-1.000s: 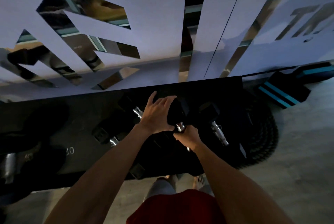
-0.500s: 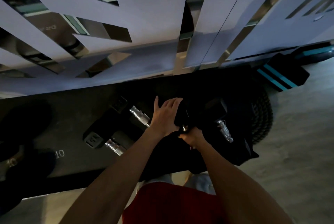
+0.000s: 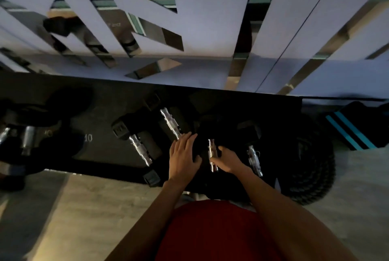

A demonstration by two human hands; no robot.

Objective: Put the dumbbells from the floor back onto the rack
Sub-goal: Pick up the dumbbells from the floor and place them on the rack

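A black hex dumbbell with a chrome handle (image 3: 211,153) lies on the dark rack shelf (image 3: 101,151) in front of me. My right hand (image 3: 228,158) curls round its handle from the right. Flat on the black head to the left of that handle rests my left hand (image 3: 183,155), fingers straight. Three more dumbbells lie on the same shelf: one (image 3: 171,123) just beyond my left hand, one (image 3: 140,151) further left, one (image 3: 255,159) to the right of my right hand.
Larger dumbbells (image 3: 27,138) sit at the shelf's left end beside a "10" label (image 3: 88,138). A coiled black rope (image 3: 311,164) lies on the floor right of the rack, with black and teal pads (image 3: 353,128) behind it. A mirrored wall (image 3: 210,29) rises behind the rack.
The dumbbell has come down onto the shelf, its handle now showing in full. My left hand moved off the far head to lie flat beside the handle. The view shifted.
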